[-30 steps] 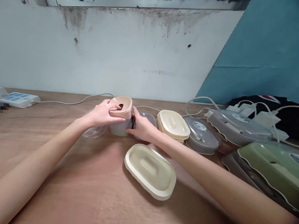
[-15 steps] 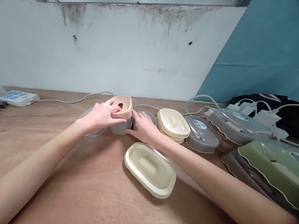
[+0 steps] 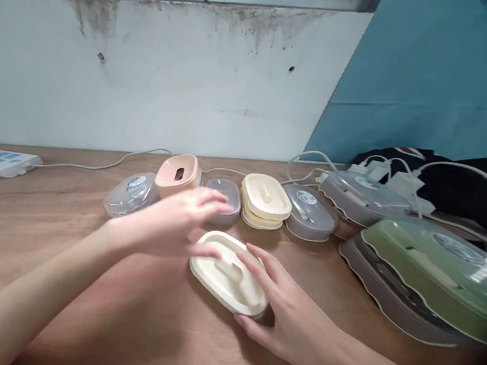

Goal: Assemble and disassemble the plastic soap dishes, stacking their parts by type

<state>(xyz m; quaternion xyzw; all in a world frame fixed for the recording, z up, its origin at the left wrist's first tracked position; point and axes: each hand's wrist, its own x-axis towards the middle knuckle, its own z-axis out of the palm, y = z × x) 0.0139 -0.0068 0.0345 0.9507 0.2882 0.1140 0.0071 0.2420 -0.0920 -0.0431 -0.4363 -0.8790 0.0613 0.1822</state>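
A cream oval lid (image 3: pixel 218 282) with a raised ridge lies near the middle of the wooden table. My right hand (image 3: pixel 278 303) grips its right end, the thumb on the near edge and the fingers across the far edge. My left hand (image 3: pixel 181 222), blurred by motion, hovers at the lid's left end with fingers apart and nothing in them. Behind it stand a pink container (image 3: pixel 178 172) with a dark slot in its top and a small grey translucent box (image 3: pixel 226 204), partly hidden by the fingers. A clear plastic container (image 3: pixel 130 196) sits to their left.
Stacked cream lids (image 3: pixel 267 197) and a grey lidded box (image 3: pixel 310 213) stand along the back. At right are larger lidded boxes, one green (image 3: pixel 440 269), near white plugs and cables (image 3: pixel 406 183). A white power strip (image 3: pixel 3 162) lies at far left, below the wall.
Both hands have left the pink container and come nearer. My right hand has taken hold of the cream lid; my left has moved right toward it. The view has shifted slightly right.
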